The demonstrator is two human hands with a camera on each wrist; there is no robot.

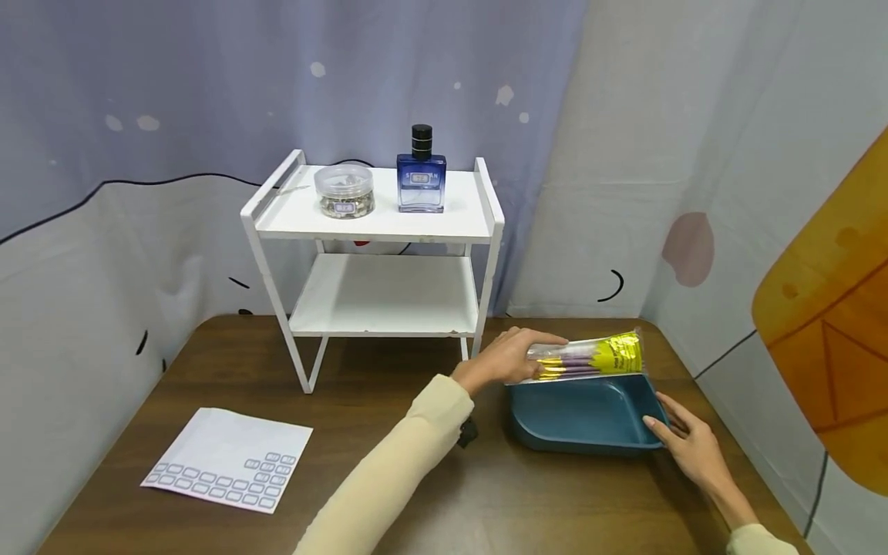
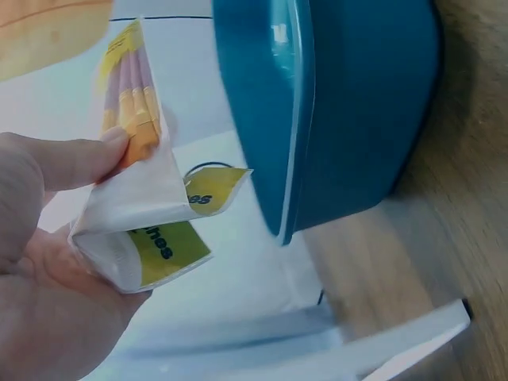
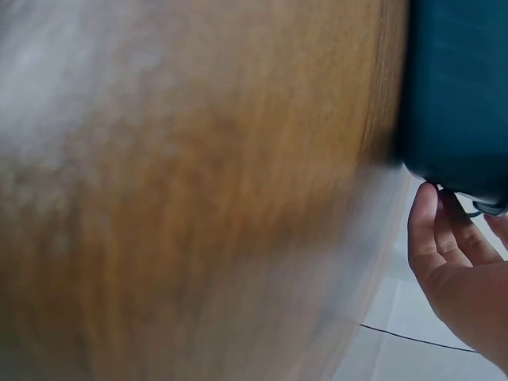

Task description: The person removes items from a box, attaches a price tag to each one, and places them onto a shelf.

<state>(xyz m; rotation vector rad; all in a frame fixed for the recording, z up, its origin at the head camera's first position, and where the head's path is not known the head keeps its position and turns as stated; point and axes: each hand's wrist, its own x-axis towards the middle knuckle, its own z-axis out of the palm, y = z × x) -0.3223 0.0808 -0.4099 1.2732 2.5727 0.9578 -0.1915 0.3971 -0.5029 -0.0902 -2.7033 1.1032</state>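
My left hand (image 1: pixel 505 356) grips a clear plastic packet of purple and yellow sticks (image 1: pixel 583 358), held over the back rim of a teal bin (image 1: pixel 586 445). In the left wrist view, the thumb presses on the packet (image 2: pixel 131 143), and its folded end, with a yellow-green printed label, sticks out below. The kind of sticks is not clear. My right hand (image 1: pixel 694 447) holds the bin's right end, thumb at the rim and fingers along the outer wall. Its fingertips touch the bin (image 3: pixel 460 103) in the right wrist view.
A white two-tier shelf (image 1: pixel 388 297) stands at the back, bearing a round clear jar (image 1: pixel 344 193) and a blue perfume bottle (image 1: pixel 421 173). On the wooden table (image 1: pixel 375 493), a label sheet (image 1: pixel 229 459) lies at left. A small black object (image 1: pixel 468 433) shows beside the left sleeve.
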